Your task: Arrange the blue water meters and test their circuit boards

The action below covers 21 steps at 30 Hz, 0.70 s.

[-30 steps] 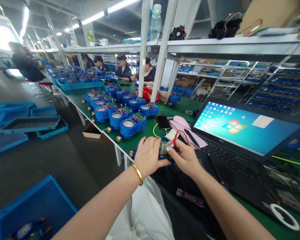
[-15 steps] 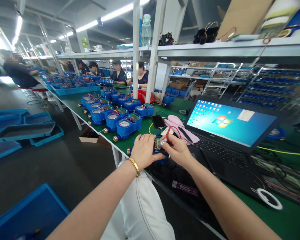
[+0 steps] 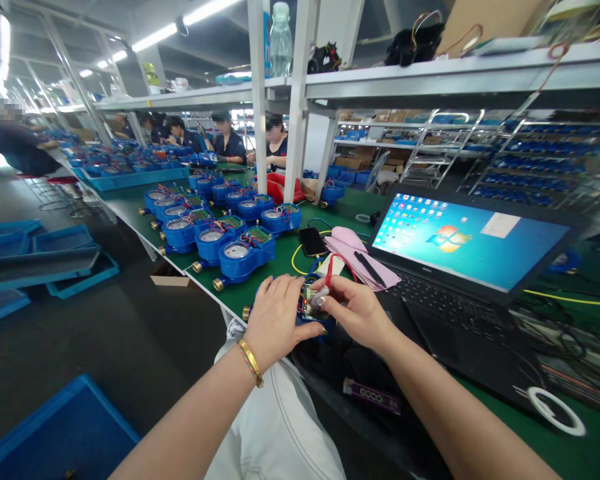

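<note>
My left hand [image 3: 276,319], with a gold bangle on the wrist, is cupped over a blue water meter [image 3: 310,321] at the near edge of the green bench [image 3: 280,267]. Only the meter's brass fitting and a patch of its circuit board show. My right hand [image 3: 356,308] pinches a small silver-tipped probe with a red wire [image 3: 330,270] against that board. Both hands are closed, and their fingertips nearly meet over the meter.
Several more blue water meters [image 3: 240,253] stand in rows to the left. An open laptop [image 3: 460,260] is at the right, with a phone [image 3: 311,241] and pink cloth [image 3: 353,250] before it. Blue trays [image 3: 45,267] lie on the floor. Seated people work at the far end.
Both hands stay on the meter with the same grip. The view has swung slightly, so hands and bench sit a little further left and lower in the picture.
</note>
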Motion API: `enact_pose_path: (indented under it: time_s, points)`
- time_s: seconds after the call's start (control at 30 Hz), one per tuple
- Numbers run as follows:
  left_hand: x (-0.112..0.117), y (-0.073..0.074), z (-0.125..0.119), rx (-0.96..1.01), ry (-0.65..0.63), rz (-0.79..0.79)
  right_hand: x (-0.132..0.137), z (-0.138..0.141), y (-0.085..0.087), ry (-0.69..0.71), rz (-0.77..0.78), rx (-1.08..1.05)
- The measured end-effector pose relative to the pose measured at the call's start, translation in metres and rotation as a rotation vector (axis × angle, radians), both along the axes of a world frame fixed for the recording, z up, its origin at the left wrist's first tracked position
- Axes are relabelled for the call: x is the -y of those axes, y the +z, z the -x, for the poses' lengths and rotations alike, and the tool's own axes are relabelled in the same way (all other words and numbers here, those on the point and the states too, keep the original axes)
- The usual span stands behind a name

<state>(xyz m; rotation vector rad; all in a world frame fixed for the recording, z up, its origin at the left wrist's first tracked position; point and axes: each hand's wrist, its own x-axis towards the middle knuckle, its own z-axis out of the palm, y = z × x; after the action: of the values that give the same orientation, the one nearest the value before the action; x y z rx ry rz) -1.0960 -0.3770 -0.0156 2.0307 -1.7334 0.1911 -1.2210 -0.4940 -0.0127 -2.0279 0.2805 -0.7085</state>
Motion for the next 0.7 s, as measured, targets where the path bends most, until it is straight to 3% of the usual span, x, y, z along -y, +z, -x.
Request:
enact_pose_path:
  time_s: [0.5, 0.7]
  points:
    - [-0.003, -0.004, -0.006, 0.078, -0.072, 0.048, 0.0, 0.005, 0.018, -0.016, 0.068, -0.096]
    - [-0.005, -0.004, -0.003, -0.001, 0.045, 0.113, 0.008, 0.01, 0.024, -0.074, 0.025, -0.095]
